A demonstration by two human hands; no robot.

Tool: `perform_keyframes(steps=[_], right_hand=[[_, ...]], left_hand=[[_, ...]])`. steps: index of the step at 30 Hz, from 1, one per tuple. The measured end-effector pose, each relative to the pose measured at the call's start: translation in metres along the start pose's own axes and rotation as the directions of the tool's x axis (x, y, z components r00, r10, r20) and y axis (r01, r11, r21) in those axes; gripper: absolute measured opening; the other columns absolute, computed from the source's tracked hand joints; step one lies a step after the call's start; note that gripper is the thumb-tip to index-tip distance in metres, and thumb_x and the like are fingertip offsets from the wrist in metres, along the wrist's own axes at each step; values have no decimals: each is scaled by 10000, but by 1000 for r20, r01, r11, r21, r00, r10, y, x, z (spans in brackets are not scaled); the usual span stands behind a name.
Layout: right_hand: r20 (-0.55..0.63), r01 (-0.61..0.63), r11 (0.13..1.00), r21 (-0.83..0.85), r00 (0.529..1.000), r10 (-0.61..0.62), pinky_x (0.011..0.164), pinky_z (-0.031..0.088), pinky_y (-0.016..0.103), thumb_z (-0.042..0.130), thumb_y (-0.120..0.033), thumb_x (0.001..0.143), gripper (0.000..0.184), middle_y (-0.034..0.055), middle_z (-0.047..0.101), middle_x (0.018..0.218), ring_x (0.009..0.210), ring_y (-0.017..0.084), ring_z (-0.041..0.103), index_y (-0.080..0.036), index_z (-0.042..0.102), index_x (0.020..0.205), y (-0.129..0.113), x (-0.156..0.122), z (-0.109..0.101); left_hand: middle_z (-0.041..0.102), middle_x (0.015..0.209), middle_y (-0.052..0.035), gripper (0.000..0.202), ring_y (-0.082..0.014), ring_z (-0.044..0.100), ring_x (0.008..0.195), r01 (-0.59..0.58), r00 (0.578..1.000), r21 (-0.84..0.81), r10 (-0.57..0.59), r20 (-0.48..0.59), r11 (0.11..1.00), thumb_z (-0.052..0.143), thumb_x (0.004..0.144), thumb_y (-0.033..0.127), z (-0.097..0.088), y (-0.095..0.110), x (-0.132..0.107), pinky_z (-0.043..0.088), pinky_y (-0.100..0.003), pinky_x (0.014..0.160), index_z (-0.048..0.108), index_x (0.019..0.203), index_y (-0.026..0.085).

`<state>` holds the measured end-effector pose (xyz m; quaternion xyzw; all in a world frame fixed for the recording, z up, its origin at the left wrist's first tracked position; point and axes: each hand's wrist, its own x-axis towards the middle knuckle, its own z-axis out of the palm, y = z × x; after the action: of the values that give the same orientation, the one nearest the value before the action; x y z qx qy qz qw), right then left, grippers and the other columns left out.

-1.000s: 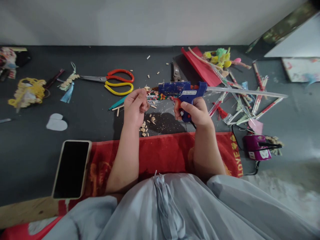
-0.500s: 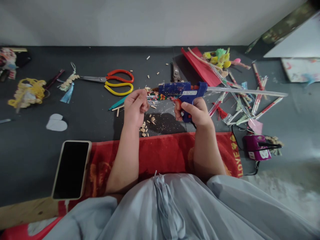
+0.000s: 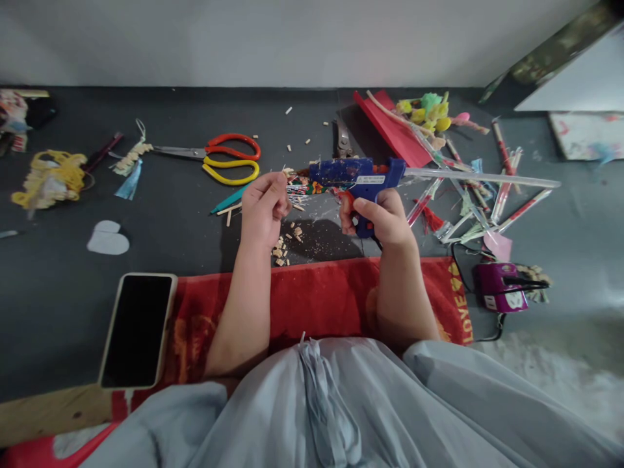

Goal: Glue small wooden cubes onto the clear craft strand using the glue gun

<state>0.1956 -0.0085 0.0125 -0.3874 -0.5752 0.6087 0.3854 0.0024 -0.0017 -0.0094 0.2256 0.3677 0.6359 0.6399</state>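
Observation:
My right hand (image 3: pixel 383 218) is wrapped round the handle of a blue glue gun (image 3: pixel 341 172), with fingers at its orange trigger. A long clear glue stick (image 3: pixel 487 177) sticks out of the gun's back, to the right. The nozzle points left at the fingertips of my left hand (image 3: pixel 267 208), which are pinched together at a small pale piece (image 3: pixel 287 171), too small to name. Below the hands, small cut wooden bits (image 3: pixel 281 250) lie on the dark table. Behind the gun are thin white sticks on a patterned, colourful surface, partly hidden.
Scissors (image 3: pixel 231 170) with red and yellow handles lie to the left, beyond a phone (image 3: pixel 139 330). Pliers (image 3: pixel 344 138) lie behind the gun. Wrapped straws and a red sheet (image 3: pixel 392 130) are at right, near a purple box (image 3: pixel 501 286) with a cord. A red towel (image 3: pixel 322 292) lines the front edge.
Both hands and the glue gun stay almost in place. The view shifts very slightly; nothing is taken up or let go.

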Motion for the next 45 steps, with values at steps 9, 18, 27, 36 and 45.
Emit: perform_keyframes(steps=[9, 18, 27, 36, 45], right_hand=[[-25, 19, 1000, -4, 1000, -19, 426, 418, 230, 634, -480, 776, 284, -33, 580, 538, 439, 86, 534, -205, 607, 710, 2, 0, -3], [-213, -63, 889, -454, 976, -39, 535, 473, 269, 604, -408, 783, 202, -14, 610, 615, 538, 122, 572, -208, 623, 809, -16, -15, -20], [-466, -470, 180, -864, 882, 66, 816, 495, 438, 578, -227, 710, 432, 142, 691, 1050, 938, 303, 642, -174, 595, 1139, -26, -66, -46], [-559, -566, -9, -824, 811, 171, 882, 493, 455, 598, -214, 734, 495, 172, 660, 1112, 1042, 324, 626, -131, 545, 1219, -5, -100, -41], [-436, -438, 130, -890, 899, 45, 788, 467, 384, 507, -229, 800, 235, 109, 701, 898, 876, 264, 628, -177, 675, 957, -18, -43, -2]], left_hand=[[396, 408, 78, 173, -21, 314, 352, 25, 1000, -10, -25, -6, 1000, 699, 773, 237, 0, 1, 0, 261, -177, 371, 626, 629, 174], [386, 433, 70, 138, -23, 303, 368, 5, 1000, -40, -5, -15, 999, 712, 759, 247, 0, 2, 1, 252, -175, 366, 676, 656, 162], [345, 441, 61, 150, -30, 248, 373, -47, 999, -41, 46, -15, 998, 730, 744, 306, -4, 6, 3, 220, -211, 374, 677, 657, 196], [377, 439, 58, 145, -22, 258, 360, -52, 999, -76, 52, -11, 996, 697, 776, 269, -4, 4, 3, 206, -217, 368, 687, 650, 196], [366, 438, 63, 308, -20, 271, 371, -94, 995, -88, 97, 23, 992, 824, 599, 417, -9, 0, 4, 172, -241, 385, 672, 678, 162]])
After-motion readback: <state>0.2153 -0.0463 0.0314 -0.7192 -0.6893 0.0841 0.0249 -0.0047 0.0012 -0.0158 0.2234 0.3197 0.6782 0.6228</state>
